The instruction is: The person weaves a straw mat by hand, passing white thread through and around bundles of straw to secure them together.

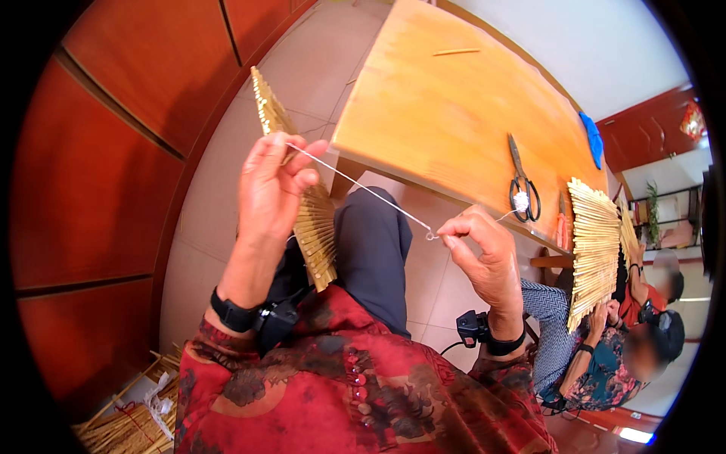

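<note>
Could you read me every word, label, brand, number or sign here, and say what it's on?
There is none that I can read.
White string, stick mat: no lettering shows.
Scissors, wooden table: none shows.
Red decoration on the far door: too small and blurred to tell.
Black wrist device: too small to tell.

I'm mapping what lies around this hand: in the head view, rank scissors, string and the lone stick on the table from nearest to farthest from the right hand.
1. String: pinched in the right hand, stretching to the left hand.
2. Scissors: on the table, near its right edge.
3. Stick: toward the table's far end.
</note>
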The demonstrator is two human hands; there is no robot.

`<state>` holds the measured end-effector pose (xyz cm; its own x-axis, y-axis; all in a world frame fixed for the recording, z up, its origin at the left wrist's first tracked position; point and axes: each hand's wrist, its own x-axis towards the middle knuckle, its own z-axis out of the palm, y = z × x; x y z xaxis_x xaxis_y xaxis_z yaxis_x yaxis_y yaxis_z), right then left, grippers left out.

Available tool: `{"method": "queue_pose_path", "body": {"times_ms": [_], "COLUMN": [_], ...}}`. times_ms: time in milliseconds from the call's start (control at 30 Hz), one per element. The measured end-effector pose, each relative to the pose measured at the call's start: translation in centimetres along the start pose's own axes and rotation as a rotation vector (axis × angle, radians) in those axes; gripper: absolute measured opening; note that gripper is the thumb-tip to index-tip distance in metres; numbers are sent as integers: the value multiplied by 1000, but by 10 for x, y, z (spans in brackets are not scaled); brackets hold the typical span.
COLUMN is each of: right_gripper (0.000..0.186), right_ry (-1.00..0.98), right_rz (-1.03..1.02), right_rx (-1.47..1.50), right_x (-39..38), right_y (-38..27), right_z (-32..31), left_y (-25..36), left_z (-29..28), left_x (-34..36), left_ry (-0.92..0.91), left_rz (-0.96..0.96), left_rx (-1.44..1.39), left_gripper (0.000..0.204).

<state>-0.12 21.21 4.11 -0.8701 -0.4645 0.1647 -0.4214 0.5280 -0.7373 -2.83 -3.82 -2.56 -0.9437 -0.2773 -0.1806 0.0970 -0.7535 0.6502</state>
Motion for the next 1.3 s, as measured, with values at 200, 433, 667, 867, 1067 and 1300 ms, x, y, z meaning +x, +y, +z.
{"method": "queue_pose_path", "body": {"times_ms": [200, 433, 667, 867, 1067, 1300], "right_gripper": [12, 9, 9, 8, 7, 5], "right_ry": [253, 482, 604, 676, 733, 778], "right_rz": [-166, -176, -132, -144, -75, -71], "right_rx": [-558, -933, -1037, -1082, -1050, -1072], "right_x": [8, 23, 36, 50, 66, 84], "right_y": [6, 16, 47, 65, 95, 125], "right_z": [-26, -83, -123, -148, -177, -200], "left_y": [33, 74, 75, 86, 90, 100], "left_z": [9, -37, -73, -133, -174, -220], "left_x": [-5, 8, -1, 2, 15, 17], "left_ry": [-245, -165, -47, 146, 221, 298], "left_rz": [19, 172, 133, 173, 187, 229], "left_rx": [-31, -35, 111, 141, 136, 145], "left_gripper": [11, 14, 13, 11, 9, 10]}}
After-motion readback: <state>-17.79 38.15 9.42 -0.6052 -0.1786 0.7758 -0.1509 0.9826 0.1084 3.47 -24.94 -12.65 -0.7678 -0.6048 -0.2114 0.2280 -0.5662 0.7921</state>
